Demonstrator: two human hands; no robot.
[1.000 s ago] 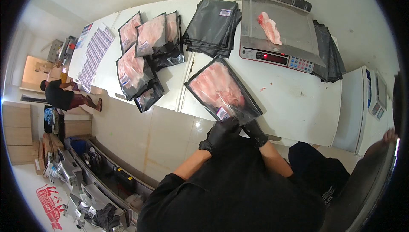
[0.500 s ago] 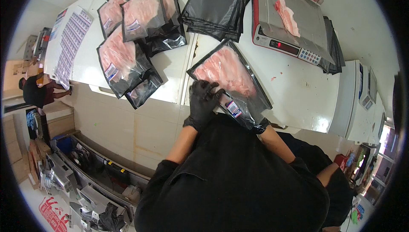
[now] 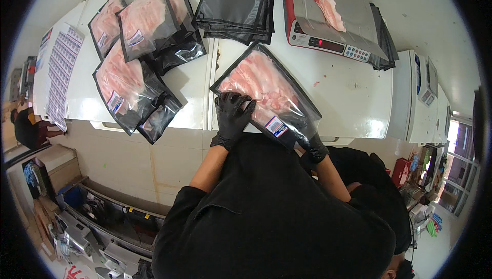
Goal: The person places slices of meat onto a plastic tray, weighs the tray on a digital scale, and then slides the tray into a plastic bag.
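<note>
A black-backed clear bag of pink sliced meat [image 3: 266, 92] lies slanted on the white counter [image 3: 348, 94] right in front of me. My left hand [image 3: 231, 117], in a black glove, presses flat on the bag's near left part. My right hand [image 3: 313, 150], also gloved in black, grips the bag's near right corner at the counter's edge, close to a small white label [image 3: 277, 126]. Both forearms come up from the lower edge over my black top.
Several filled meat bags [image 3: 138, 58] lie heaped at the left beside a sheet of labels [image 3: 59, 74]. A stack of empty black bags [image 3: 238, 5] sits at the back. A red-edged scale [image 3: 328, 20] carries a meat slice [image 3: 328, 7]. Another person [image 3: 28, 128] stands at far left.
My left hand has spread flat onto the bag and my right hand has slid to its near right corner. The view has shifted closer over the counter.
</note>
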